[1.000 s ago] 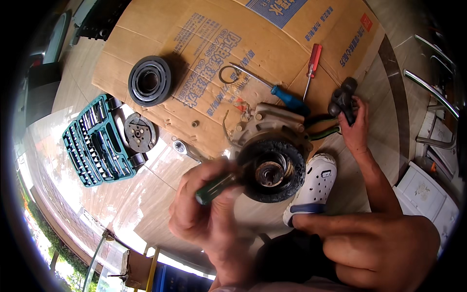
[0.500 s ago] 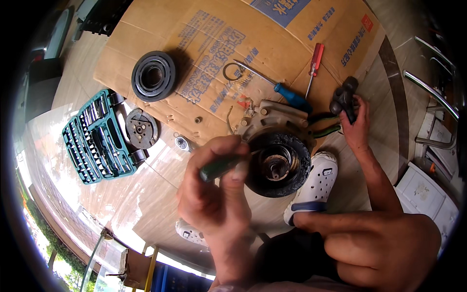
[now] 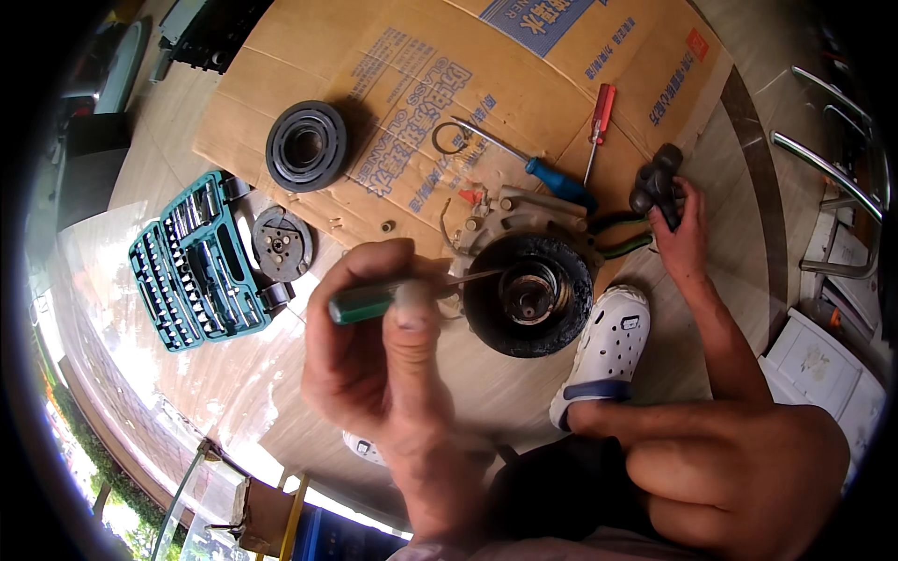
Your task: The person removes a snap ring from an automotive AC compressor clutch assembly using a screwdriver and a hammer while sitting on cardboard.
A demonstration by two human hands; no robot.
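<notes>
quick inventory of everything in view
flat cardboard sheet: 1, brown, floor
cast metal housing: 1, grey, sheet's near edge
broad round wheel: 1, black, on housing
grooved round pulley: 1, black, sheet left
slim screwdrivers: 2, blue-handled and red-handled, sheet
thin ring: 1, dark, sheet
small cylindrical piece: 1, brassy, sheet
slim tool handles: 2, green-black, beside housing
open plastic socket case: 1, teal, floor left
flat round metal plate: 1, grey, beside case
holed shoes: 2, white, floor
drawer unit: 1, white, right edge
slim metal-shafted tool: 1, green-handled, left grip
hammer-like tool: 1, dark, right grip
left grip: 1, lower centre
right grip: 1, right of centre
</notes>
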